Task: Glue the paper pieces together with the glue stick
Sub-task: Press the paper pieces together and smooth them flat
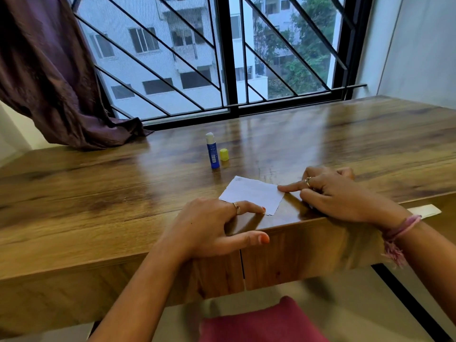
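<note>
A small white paper piece (253, 195) lies flat near the front edge of the wooden table (98, 193). My left hand (212, 228) rests on the table with a fingertip pressing the paper's near corner. The index finger of my right hand (338, 193) presses the paper's right edge, its other fingers curled. I cannot tell if a second piece lies under the first. Behind the paper a blue glue stick (212, 151) stands upright with its white tip exposed. Its yellow cap (224, 154) stands just to its right.
A dark purple curtain (49, 77) drapes onto the table's back left. A barred window (222, 58) runs along the far edge. A pale strip (429, 210) pokes out beyond my right wrist. A pink cushion (266, 322) lies below the table front.
</note>
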